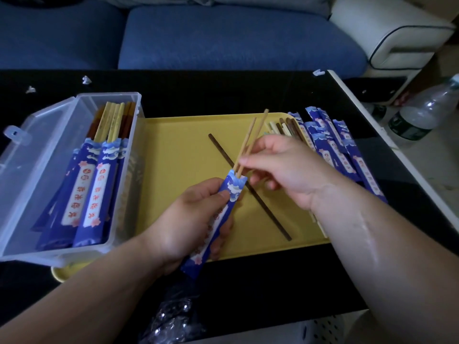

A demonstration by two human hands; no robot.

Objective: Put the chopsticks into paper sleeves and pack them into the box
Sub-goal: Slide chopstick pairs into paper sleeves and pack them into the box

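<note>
**Sliding a pale pair into its sleeve**

Gripping a blue paper sleeve point(215, 220) in the left hand point(191, 219), the person pinches two pale chopsticks point(250, 142) with the right hand point(280, 167), their tips just inside the sleeve's mouth. Under both hands a dark chopstick point(270, 217) lies on the yellow tray point(178, 150). Left of the left hand stands the clear plastic box point(62, 170) of sleeved pairs; beyond the right hand lie empty sleeves point(335, 147).

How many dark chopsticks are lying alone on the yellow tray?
1. The dark chopstick lies slanted across the middle of the tray, partly under the hands. More chopsticks sit bunched at the tray's right edge.
</note>
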